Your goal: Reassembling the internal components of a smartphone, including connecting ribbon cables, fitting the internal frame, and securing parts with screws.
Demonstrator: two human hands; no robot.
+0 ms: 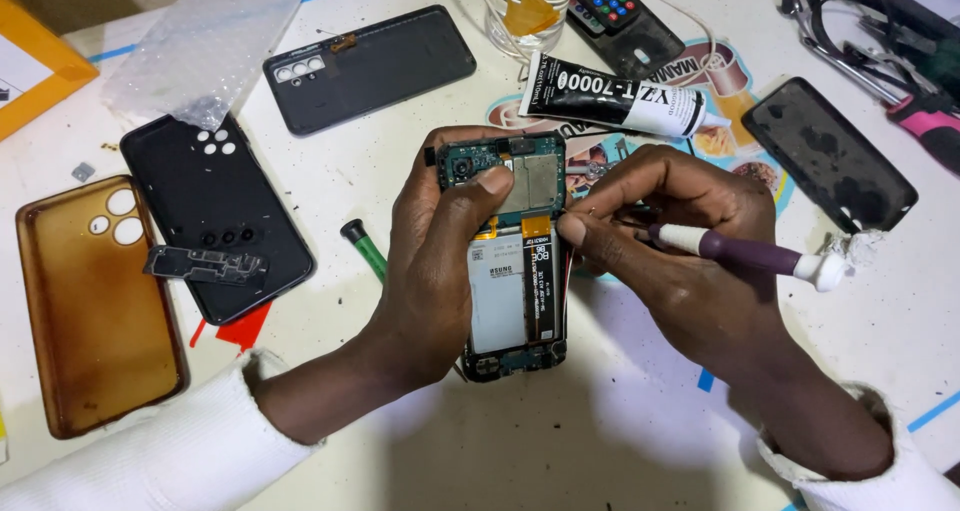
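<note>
A person in white sleeves is holding an opened smartphone with its back cover off [520, 261], circuit board and battery exposed, over a white table [520, 441]. The left hand [440, 261] is closing its grip around the phone's left edge, thumb pressing on the green board near the top. The phone's long axis is running away from the wearer, camera end farthest. The right hand [670, 236] is coming in from the phone's right side, pinching a purple-and-white handled tool [750, 254] whose tip is meeting the phone's right edge just below the board; this hand is the nearer one to that spot.

Left of the grip, a green-handled tool [362, 246] is lying on the table, then a glossy black phone back cover [215, 211] carrying a small grey plastic part [205, 264], then an amber translucent soft case [90, 301]. Just beyond the right hand a black-and-white glue tube [620, 101] is lying crosswise, nozzle pointing right, on a colourful printed sheet. Right of it sits a dark cracked phone panel [830, 151]. Farther off are a matte black back cover [370, 66], a bubble-wrap bag [205, 41], a clear glass [530, 11] and a black remote with coloured buttons [620, 11].
</note>
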